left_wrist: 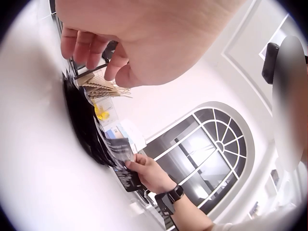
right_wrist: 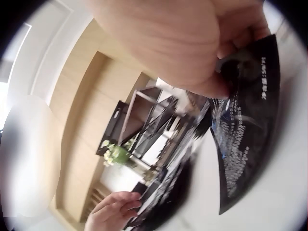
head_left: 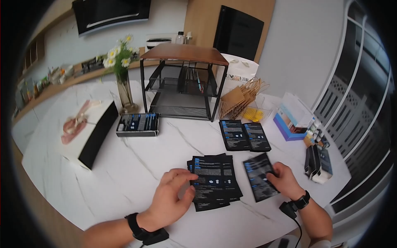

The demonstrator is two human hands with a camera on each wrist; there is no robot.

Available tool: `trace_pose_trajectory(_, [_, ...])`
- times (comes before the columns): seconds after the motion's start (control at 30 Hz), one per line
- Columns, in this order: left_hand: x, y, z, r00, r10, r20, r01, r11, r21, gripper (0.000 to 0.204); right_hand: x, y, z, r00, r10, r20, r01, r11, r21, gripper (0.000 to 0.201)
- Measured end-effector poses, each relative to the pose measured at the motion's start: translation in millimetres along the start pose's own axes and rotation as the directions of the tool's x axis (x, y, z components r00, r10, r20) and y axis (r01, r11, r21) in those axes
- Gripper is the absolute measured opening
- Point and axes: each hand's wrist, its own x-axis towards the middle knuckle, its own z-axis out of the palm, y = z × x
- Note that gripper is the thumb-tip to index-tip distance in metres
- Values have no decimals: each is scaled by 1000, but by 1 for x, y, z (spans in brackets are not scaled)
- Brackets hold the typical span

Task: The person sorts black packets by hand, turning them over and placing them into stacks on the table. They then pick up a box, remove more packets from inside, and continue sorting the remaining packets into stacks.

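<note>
A loose pile of flat black packets [head_left: 215, 184] with blue and white print lies in front of me on the white marbled table [head_left: 136, 177]. At its left edge is my left hand [head_left: 171, 200], fingers loosely bent and fingertips right at the packets; nothing shows in its palm in the left wrist view. To the right of the pile my right hand [head_left: 287, 182] pinches a single black packet [head_left: 254, 175] by its right edge, thumb on the printed face. In the right wrist view this packet [right_wrist: 250, 110] bends slightly. Two neater packet stacks [head_left: 235, 138] lie side by side farther back.
A black box [head_left: 138, 125] lies at the left, near a white case [head_left: 89, 132] and a flower vase [head_left: 125, 91]. Behind stands a mesh desk rack [head_left: 182, 101], then a wire basket of paper bags [head_left: 240, 101]. Boxes [head_left: 293, 118] line the right side.
</note>
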Motion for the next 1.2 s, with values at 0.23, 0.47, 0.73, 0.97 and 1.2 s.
trace_pose_trajectory(0.23, [-12,1,13,982,-10,191,-58,937,345,54,-8,10,-47,992,-4,-125,-51,901,-431,20])
trace_pose_trajectory(0.47, [-21,-9,14,955,72,288,-213,844,492,60,25,-62,69,962,48,268,-95,981,166,27])
trace_pose_trajectory(0.73, [-11,-22,9,981,19,191,-91,922,377,64,16,-135,113,869,-18,494,-334,716,613,37])
trace_pose_trajectory(0.97, [4,-23,8,926,-370,-75,306,852,-424,61,0,-135,115,934,-122,336,-156,706,691,39])
trace_pose_trajectory(1.2, [8,11,22,988,-85,-129,17,891,-453,40,-11,-135,88,943,-269,197,89,772,630,28])
